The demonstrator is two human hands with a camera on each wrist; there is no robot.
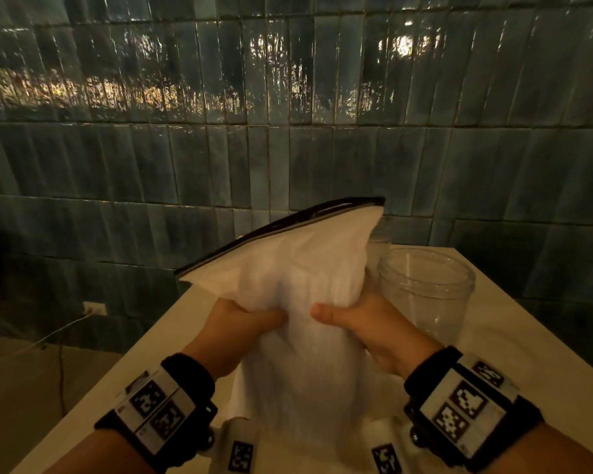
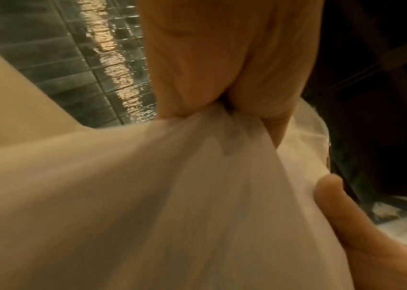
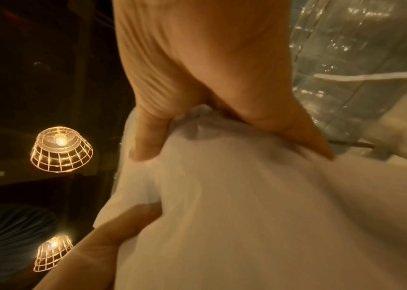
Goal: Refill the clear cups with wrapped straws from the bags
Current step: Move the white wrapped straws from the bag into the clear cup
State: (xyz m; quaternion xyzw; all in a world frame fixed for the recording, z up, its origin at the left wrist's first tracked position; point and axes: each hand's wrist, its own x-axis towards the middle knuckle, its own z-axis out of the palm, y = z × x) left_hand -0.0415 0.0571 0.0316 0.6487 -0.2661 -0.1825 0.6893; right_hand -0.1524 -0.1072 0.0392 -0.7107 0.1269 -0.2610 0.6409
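Note:
A frosted plastic bag point(image 1: 298, 302) full of white wrapped straws stands upright on the white table point(image 1: 514, 354), its dark zip strip at the top. My left hand point(image 1: 240, 323) grips its left side, and my right hand point(image 1: 360, 323) grips its right side, thumbs toward me. In the left wrist view my left hand point(image 2: 259, 157) bunches the bag point(image 2: 147, 196) between fingers and thumb. From the right wrist, my right hand point(image 3: 185, 176) squeezes the bag point(image 3: 259, 206) the same way. A clear cup point(image 1: 425, 295) stands empty just right of the bag; a second clear cup point(image 1: 379, 248) peeks out behind it.
A dark tiled wall point(image 1: 288, 131) rises right behind the table. Left of the table the floor drops away, with a wall socket point(image 1: 95, 308) and a cable. Caged ceiling lamps point(image 3: 60, 149) glow overhead in the right wrist view.

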